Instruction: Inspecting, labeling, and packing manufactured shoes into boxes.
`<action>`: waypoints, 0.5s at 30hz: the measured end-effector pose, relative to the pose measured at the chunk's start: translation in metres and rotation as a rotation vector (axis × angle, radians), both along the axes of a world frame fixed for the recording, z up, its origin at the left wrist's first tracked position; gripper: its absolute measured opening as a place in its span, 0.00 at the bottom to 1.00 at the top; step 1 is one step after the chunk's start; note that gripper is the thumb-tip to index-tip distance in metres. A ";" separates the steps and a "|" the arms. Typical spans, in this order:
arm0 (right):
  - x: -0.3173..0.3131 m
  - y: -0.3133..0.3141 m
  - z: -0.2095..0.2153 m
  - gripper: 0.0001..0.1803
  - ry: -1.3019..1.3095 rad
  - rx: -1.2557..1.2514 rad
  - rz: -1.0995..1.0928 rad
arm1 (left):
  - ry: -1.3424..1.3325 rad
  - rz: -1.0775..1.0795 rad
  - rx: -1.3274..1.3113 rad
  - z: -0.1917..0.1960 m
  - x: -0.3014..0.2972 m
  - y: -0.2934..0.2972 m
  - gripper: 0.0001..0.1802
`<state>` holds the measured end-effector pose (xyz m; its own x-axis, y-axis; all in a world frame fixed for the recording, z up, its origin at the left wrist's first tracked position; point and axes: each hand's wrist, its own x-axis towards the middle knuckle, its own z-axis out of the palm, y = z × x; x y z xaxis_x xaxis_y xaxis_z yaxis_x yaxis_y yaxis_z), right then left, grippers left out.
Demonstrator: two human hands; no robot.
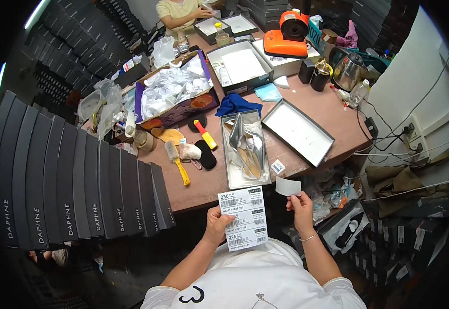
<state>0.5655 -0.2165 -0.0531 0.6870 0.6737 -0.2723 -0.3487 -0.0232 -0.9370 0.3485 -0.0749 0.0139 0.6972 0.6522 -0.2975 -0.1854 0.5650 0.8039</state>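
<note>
My left hand (216, 225) is closed on the left edge of a white sheet of printed labels (247, 219), held upright in front of my chest. Between the thumb and fingers of my right hand (300, 207) is a small white paper label (288, 186), its visible side blank. Just beyond the sheet, at the table's edge, an open grey shoebox (226, 167) holds a pair of silver shoes (250, 147) nested together. Its lid (299, 133) lies inside up to the right. A small printed sticker (277, 166) is on the table between them.
Stacked dark shoeboxes (70, 180) rise at the left. On the table lie a yellow-handled brush (177, 162), a red-and-yellow tool (205, 135), a blue cloth (238, 104) and a purple box (141, 103) of crumpled paper. An orange machine (285, 44) and a kettle (349, 69) stand behind; another person (180, 13) works opposite.
</note>
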 end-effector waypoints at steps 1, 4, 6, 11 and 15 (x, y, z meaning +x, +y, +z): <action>0.003 0.002 -0.001 0.07 0.002 0.001 0.002 | -0.001 0.002 0.003 0.000 0.001 0.002 0.14; 0.008 0.009 0.003 0.08 -0.010 0.006 0.013 | -0.001 0.007 0.002 0.000 0.003 0.005 0.14; 0.009 0.014 0.003 0.08 -0.007 0.005 0.024 | 0.005 0.008 -0.005 0.000 0.004 0.008 0.14; 0.016 0.022 0.004 0.07 -0.013 -0.003 0.039 | -0.022 0.020 -0.011 0.000 0.009 0.014 0.15; 0.021 0.029 0.007 0.07 -0.022 -0.003 0.047 | -0.035 0.025 -0.011 0.000 0.012 0.018 0.15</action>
<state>0.5866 -0.1875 -0.0463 0.6607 0.7043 -0.2598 -0.3266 -0.0419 -0.9442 0.3601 -0.0569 0.0137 0.6909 0.6664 -0.2803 -0.2276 0.5685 0.7906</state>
